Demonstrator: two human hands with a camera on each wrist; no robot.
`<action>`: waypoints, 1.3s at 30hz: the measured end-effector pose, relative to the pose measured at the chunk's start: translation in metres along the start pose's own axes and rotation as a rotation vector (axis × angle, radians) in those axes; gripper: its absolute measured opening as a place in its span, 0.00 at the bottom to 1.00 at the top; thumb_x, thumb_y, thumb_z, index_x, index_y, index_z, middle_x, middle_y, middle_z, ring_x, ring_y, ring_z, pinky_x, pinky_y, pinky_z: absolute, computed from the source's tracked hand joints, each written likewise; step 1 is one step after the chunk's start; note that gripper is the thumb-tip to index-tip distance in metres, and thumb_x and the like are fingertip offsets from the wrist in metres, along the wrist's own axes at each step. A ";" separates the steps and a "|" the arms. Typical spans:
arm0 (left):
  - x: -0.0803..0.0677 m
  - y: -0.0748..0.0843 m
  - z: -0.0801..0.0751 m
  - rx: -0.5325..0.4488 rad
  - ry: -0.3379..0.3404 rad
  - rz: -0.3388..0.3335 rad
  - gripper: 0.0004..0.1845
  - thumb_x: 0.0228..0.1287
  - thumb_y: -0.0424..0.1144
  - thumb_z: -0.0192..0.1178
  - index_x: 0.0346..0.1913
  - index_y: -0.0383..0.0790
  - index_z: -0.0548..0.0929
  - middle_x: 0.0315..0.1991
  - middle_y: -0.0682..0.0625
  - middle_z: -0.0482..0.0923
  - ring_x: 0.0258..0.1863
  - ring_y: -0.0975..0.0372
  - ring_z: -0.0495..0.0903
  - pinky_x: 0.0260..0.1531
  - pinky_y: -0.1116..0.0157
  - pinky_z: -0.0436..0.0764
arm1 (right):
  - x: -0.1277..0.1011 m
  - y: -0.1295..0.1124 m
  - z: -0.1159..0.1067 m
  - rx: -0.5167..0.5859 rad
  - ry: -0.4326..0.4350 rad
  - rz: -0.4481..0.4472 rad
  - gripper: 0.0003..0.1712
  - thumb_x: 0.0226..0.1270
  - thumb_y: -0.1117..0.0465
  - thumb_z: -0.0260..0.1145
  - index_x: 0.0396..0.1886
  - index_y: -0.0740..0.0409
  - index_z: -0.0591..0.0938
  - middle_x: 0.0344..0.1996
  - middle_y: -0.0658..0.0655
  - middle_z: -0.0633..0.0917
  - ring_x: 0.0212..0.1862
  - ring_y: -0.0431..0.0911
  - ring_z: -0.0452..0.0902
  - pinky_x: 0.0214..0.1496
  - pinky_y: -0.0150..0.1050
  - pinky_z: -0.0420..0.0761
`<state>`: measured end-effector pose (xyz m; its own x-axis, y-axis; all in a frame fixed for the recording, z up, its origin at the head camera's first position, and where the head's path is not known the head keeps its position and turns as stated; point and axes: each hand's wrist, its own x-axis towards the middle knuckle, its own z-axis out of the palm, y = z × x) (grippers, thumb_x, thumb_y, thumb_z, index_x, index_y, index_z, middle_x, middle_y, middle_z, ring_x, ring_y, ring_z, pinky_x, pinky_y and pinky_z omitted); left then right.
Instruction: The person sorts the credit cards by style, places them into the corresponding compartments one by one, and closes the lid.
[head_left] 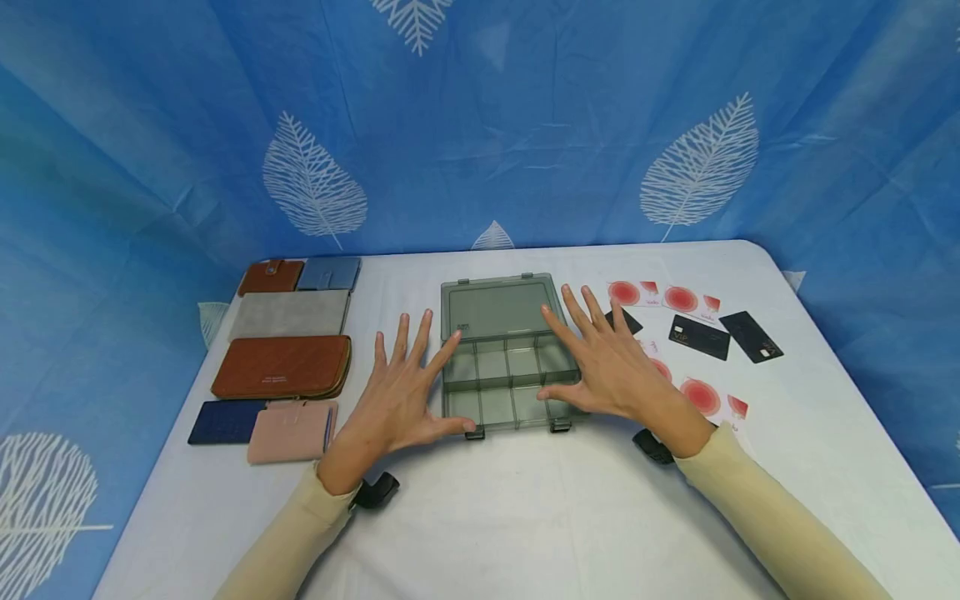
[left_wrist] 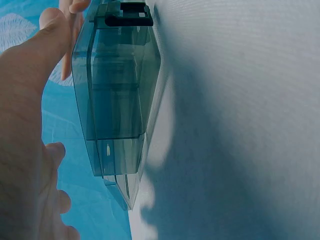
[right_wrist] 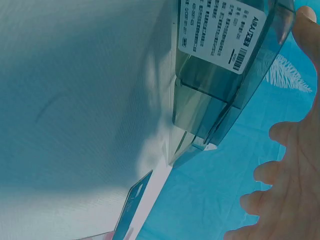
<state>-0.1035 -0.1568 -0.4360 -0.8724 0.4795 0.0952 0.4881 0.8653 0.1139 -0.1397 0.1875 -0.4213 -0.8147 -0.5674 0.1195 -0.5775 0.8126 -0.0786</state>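
A smoky transparent compartment box (head_left: 502,371) lies on the white table (head_left: 525,500), its lid (head_left: 498,307) folded back flat behind it. My left hand (head_left: 416,392) is spread beside the box's left edge, thumb near the front left latch (head_left: 473,433). My right hand (head_left: 600,362) is spread over the box's right edge, thumb pointing inward. Both hold nothing. In the left wrist view the box (left_wrist: 117,100) stands close to my left hand (left_wrist: 25,125). The right wrist view shows the box (right_wrist: 225,75) with a white label (right_wrist: 225,30), and my right hand (right_wrist: 290,175) apart from it.
Several wallets lie at the left: brown (head_left: 281,367), grey (head_left: 288,314), navy (head_left: 225,421), pink (head_left: 291,431). Black cards (head_left: 699,337) and white cards with red circles (head_left: 633,292) are scattered at the right. A blue leaf-print curtain (head_left: 480,125) closes the back and sides.
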 end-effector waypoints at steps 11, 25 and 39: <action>0.000 0.000 0.000 -0.014 -0.001 0.007 0.70 0.46 0.97 0.24 0.89 0.57 0.50 0.89 0.37 0.34 0.85 0.32 0.36 0.73 0.22 0.47 | 0.003 0.018 -0.009 0.026 -0.011 -0.016 0.67 0.62 0.21 0.69 0.90 0.49 0.54 0.88 0.65 0.47 0.87 0.67 0.41 0.81 0.73 0.48; -0.002 -0.015 -0.011 -0.011 0.099 0.105 0.63 0.59 0.84 0.58 0.89 0.53 0.54 0.88 0.38 0.46 0.85 0.38 0.50 0.78 0.33 0.57 | -0.001 0.099 -0.012 0.025 -0.007 -0.023 0.52 0.69 0.35 0.74 0.84 0.53 0.68 0.83 0.64 0.66 0.81 0.64 0.62 0.77 0.68 0.64; -0.003 -0.032 -0.006 -0.224 0.056 0.241 0.47 0.54 0.69 0.78 0.72 0.46 0.81 0.77 0.43 0.72 0.70 0.47 0.79 0.58 0.45 0.85 | -0.010 0.146 -0.004 0.169 -0.146 -0.079 0.32 0.69 0.61 0.78 0.72 0.59 0.82 0.69 0.68 0.80 0.74 0.68 0.71 0.72 0.71 0.70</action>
<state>-0.1166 -0.1872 -0.4338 -0.7309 0.6527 0.1994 0.6799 0.6711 0.2956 -0.2153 0.3124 -0.4304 -0.7583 -0.6519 -0.0115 -0.6306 0.7378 -0.2408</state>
